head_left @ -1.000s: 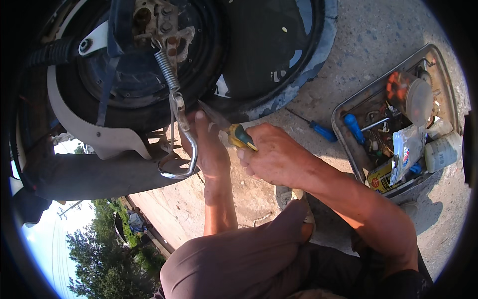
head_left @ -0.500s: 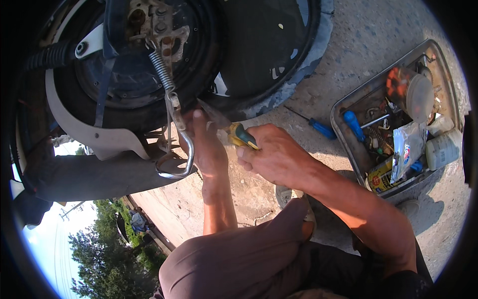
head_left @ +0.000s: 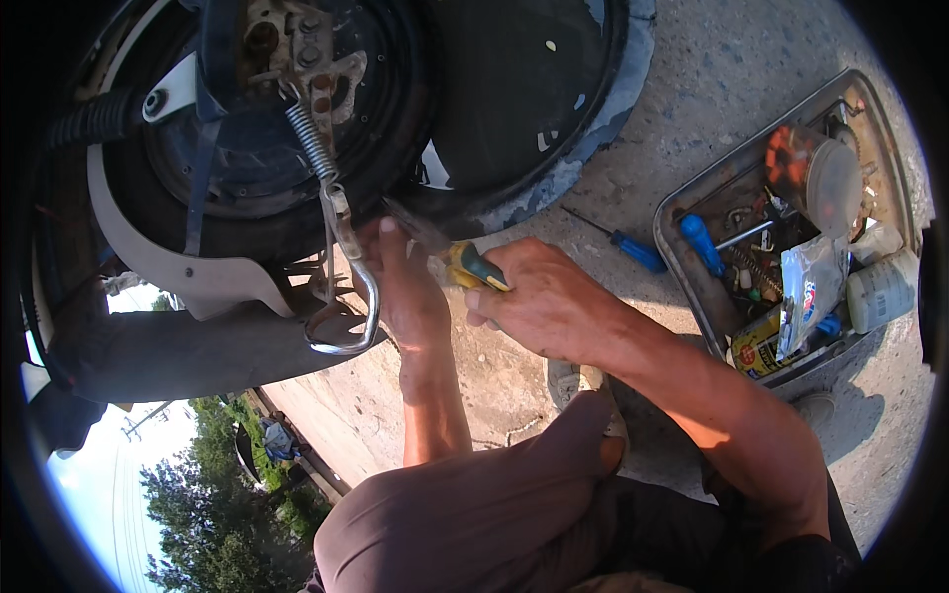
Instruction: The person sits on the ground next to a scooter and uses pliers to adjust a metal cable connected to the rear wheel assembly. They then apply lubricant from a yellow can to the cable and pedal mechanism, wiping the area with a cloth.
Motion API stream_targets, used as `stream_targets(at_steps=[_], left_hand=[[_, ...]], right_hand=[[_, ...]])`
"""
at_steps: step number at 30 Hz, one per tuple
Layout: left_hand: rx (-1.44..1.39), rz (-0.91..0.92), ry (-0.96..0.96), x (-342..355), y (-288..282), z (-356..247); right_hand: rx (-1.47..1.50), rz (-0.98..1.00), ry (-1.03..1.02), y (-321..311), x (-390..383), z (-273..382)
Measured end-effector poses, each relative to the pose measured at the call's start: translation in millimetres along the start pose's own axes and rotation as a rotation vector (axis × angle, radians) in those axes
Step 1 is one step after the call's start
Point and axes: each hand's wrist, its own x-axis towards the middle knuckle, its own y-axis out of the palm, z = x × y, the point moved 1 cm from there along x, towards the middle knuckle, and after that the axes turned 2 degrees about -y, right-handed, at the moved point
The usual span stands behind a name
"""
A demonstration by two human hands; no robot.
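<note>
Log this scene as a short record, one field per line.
Right hand: closed round the handles of yellow-and-green pliers
Left hand: beside the tyre, near the pliers' tip; grip unclear
Wheel side: coil spring above a bent metal bar
Behind wheel: round basin holding dark liquid
On ground: blue-handled screwdriver, outside the tray
Right side: metal tray with a second blue-handled screwdriver, jar and silver pouch
</note>
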Motion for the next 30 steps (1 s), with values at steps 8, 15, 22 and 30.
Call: stream_targets(at_steps=[8, 15, 22, 30], left_hand=[[0.013, 0.069, 0.024, 2.0, -2.8, 3.6], [0.013, 0.056, 0.023, 0.3, -0.9, 3.3], [0.017, 0.05, 0.027, -0.9, 0.9, 0.6], [0.067, 0.035, 0.038, -3.9, 3.7, -3.9]], right_hand=[[0.061, -0.063, -0.01, 7.9, 3.0, -8.8], [0.223, -0.006, -0.008, 8.9, 7.6, -14.1], [0.263, -0.007, 0.013, 16.4, 4.8, -7.5], [0.269, 0.002, -0.013, 19.4, 6.7, -11.3]])
